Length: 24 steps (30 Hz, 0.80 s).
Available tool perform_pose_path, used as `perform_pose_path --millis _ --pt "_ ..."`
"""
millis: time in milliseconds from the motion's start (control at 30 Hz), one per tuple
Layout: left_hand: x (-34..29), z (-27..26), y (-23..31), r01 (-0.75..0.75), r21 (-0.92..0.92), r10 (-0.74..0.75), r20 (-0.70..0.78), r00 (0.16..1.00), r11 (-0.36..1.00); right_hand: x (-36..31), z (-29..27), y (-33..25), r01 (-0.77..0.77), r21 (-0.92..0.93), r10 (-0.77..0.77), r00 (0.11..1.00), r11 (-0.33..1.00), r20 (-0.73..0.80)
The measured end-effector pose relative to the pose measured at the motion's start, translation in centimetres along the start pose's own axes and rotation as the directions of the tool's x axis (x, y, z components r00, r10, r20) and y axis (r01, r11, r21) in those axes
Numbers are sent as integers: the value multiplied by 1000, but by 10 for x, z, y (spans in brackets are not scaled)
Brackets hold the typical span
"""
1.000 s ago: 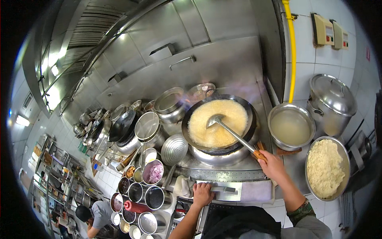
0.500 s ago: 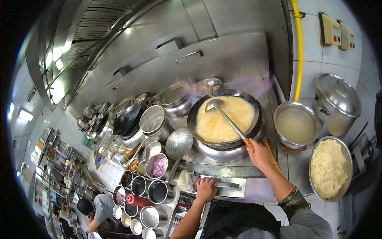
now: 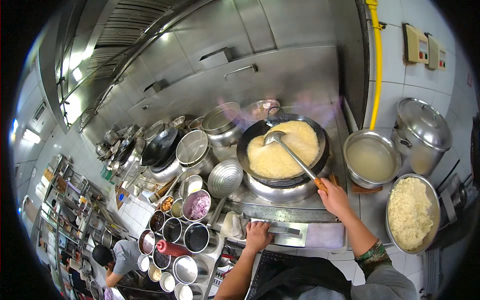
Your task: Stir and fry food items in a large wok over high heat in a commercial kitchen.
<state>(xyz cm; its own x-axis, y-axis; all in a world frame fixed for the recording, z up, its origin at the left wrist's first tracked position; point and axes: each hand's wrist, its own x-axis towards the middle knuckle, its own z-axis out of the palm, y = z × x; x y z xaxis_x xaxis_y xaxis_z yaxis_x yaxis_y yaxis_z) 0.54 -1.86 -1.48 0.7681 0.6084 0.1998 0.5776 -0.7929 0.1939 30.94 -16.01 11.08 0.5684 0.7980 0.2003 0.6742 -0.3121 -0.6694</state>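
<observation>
Froth (image 3: 270, 159) fills most of the dark wok (image 3: 243, 150), which stands beyond the right hand (image 3: 335, 197) and to its left. The ladle (image 3: 298, 160) slants across it, its head in the froth. That head now lies a little farther in from the wok's far left rim than half a second ago, while the wok keeps its place; judging by this, the ladle is being worked through the froth rather than parked. The right hand is closed around the ladle's wooden handle. The left hand (image 3: 257, 236) rests palm down, fingers bent, at the near edge of the counter (image 3: 305, 214); whether it grips anything there, I cannot tell. A crumpled cloth (image 3: 233, 225) lies just left of it, a flat metal bar (image 3: 286, 230) just right. Farther left are a red bottle (image 3: 174, 248) and a perforated scoop (image 3: 225, 179). Right of the right hand sit a bowl (image 3: 372, 135) of cloudy liquid and, nearer the body, an oval pan (image 3: 436, 207) heaped with pale, crumbly food.
</observation>
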Motion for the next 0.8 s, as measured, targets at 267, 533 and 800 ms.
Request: perform_pose_path --millis 267,533,800 --pt "1 3 -1 15 1 -15 11 1000 1000 -33 -47 8 13 -25 -12 999 1000 50" --pt "0 5 -1 8 -15 -8 1 1000 1000 -64 -95 6 21 -24 -20 999 999 45" --pt "1 1 2 3 36 -4 16 1000 999 -84 -139 -1 -26 55 25 1000 998 12"
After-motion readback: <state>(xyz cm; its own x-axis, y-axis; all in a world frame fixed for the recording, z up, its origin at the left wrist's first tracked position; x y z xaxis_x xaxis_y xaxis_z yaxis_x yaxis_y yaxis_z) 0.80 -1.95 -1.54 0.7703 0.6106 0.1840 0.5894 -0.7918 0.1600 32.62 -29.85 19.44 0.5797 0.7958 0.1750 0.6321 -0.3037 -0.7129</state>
